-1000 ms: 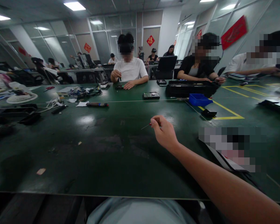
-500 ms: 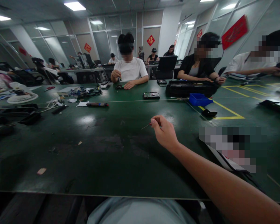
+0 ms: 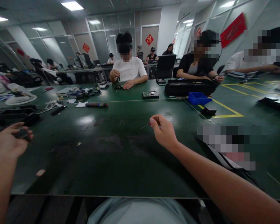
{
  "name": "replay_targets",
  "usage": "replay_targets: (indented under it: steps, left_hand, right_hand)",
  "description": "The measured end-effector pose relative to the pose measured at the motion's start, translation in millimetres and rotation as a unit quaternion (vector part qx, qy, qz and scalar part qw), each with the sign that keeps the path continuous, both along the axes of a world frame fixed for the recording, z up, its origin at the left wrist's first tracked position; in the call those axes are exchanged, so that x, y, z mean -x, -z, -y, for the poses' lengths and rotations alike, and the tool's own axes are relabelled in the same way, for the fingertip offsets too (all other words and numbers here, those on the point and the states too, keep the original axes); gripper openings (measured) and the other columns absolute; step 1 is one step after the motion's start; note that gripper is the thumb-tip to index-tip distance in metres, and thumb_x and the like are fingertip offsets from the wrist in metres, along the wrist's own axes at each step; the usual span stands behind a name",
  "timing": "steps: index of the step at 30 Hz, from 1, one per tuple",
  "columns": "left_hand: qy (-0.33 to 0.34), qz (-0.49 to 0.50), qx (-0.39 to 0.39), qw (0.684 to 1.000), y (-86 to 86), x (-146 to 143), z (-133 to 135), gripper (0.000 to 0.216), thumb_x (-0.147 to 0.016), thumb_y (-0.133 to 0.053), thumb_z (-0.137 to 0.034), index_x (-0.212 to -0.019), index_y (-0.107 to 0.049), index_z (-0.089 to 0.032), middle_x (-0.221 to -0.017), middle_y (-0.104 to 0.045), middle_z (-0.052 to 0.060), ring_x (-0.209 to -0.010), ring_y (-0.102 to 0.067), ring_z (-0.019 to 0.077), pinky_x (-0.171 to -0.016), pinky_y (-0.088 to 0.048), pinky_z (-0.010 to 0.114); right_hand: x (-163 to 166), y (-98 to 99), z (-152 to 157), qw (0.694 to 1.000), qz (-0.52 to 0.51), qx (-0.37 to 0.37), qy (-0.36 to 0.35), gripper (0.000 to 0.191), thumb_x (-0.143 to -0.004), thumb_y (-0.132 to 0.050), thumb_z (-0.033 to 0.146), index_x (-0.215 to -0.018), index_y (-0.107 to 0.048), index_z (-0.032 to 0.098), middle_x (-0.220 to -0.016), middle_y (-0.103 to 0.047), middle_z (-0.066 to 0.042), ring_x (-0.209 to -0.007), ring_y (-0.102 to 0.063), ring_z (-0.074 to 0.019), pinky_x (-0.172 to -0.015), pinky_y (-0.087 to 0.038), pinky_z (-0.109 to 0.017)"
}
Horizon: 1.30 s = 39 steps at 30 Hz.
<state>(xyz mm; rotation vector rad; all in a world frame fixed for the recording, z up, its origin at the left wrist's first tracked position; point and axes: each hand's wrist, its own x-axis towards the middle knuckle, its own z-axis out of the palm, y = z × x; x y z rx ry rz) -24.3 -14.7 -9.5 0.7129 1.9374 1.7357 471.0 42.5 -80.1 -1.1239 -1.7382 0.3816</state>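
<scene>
My right hand hovers over the middle of the dark green table, fingers pinched on a thin screwdriver with a red grip, its tip pointing left. My left hand reaches in from the left edge, palm up, fingers curled around a small dark object that I cannot make out.
Across the table sit three people at work. A circuit board, a blue tray, a long black case, a small black part, a marker and cables lie far off. Dark devices sit at the left.
My left hand has come into view from the left edge, holding a small dark object. My right hand with the screwdriver has stayed in place.
</scene>
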Motion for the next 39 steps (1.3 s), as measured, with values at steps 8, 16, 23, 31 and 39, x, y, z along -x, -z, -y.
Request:
replay_targets:
  steps: [8,16,23,31,39]
  left_hand:
    - [0.178,0.111,-0.119,0.970,-10.8,-106.7,-41.7,0.025,-0.081,-0.041,0.000,-0.092,-0.060,-0.012,-0.068,-0.054,0.000,-0.066,-0.051,0.0123,-0.067,-0.042,0.025]
    - [0.363,0.166,-0.106,0.911,4.9,-220.1,-71.4,0.031,-0.065,-0.048,-0.004,-0.091,-0.062,-0.012,-0.075,-0.051,0.004,-0.065,-0.050,0.0150,-0.061,-0.042,0.026]
    - [0.507,-0.076,-0.035,0.858,44.4,-291.4,-55.6,0.045,-0.069,-0.058,-0.011,-0.114,-0.060,-0.015,-0.098,-0.060,0.005,-0.088,-0.056,0.0178,-0.082,-0.045,0.031]
    - [0.529,-0.341,-0.011,0.777,88.2,-293.1,-62.1,0.029,-0.083,-0.062,-0.012,-0.111,-0.064,-0.020,-0.114,-0.066,0.007,-0.110,-0.059,0.0245,-0.102,-0.044,0.042]
    - [0.499,-0.337,-0.045,0.797,95.1,-278.7,-70.0,0.041,-0.083,-0.071,-0.018,-0.122,-0.065,-0.025,-0.123,-0.065,0.005,-0.116,-0.058,0.0238,-0.105,-0.042,0.042]
  right_hand:
    - [0.3,-1.7,1.7,1.000,0.000,-0.004,0.000,0.016,-0.097,-0.048,0.033,-0.092,-0.059,0.021,-0.079,-0.068,-0.004,-0.073,-0.066,-0.0191,-0.068,-0.046,-0.032]
    - [-1.4,-2.8,2.3,1.000,0.000,-0.009,0.004,0.016,-0.098,-0.047,0.033,-0.096,-0.059,0.022,-0.082,-0.069,-0.005,-0.076,-0.066,-0.0201,-0.070,-0.047,-0.033]
    - [0.1,-4.0,3.5,1.000,-0.014,-0.016,0.000,0.017,-0.096,-0.050,0.037,-0.100,-0.058,0.022,-0.089,-0.070,-0.006,-0.082,-0.067,-0.0212,-0.075,-0.049,-0.035]
    - [0.9,-6.0,7.7,1.000,0.006,-0.014,0.001,0.018,-0.096,-0.050,0.036,-0.089,-0.061,0.022,-0.074,-0.067,-0.002,-0.068,-0.064,-0.0182,-0.067,-0.047,-0.032]
    - [2.4,-1.7,8.3,0.996,-0.075,0.010,-0.043,0.018,-0.096,-0.051,0.034,-0.105,-0.059,0.022,-0.089,-0.073,-0.005,-0.083,-0.072,-0.0207,-0.077,-0.054,-0.037]
